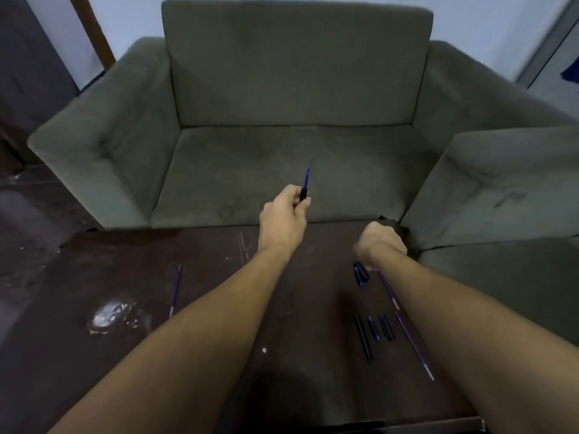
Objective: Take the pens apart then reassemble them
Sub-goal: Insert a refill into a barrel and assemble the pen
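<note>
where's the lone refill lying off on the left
In the head view, the lone refill lies on the dark table left of the left forearm, just right of a shiny wet patch, far from the other pen parts.

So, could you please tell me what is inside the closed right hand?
The right hand is a closed fist above two pen caps on the table; its fingers hide any contents.

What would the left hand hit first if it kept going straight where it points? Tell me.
Probably the sofa's seat cushion. The left hand, holding a pen part, points forward past the table edge; nothing else shows in that line, though depth is unclear.
</note>
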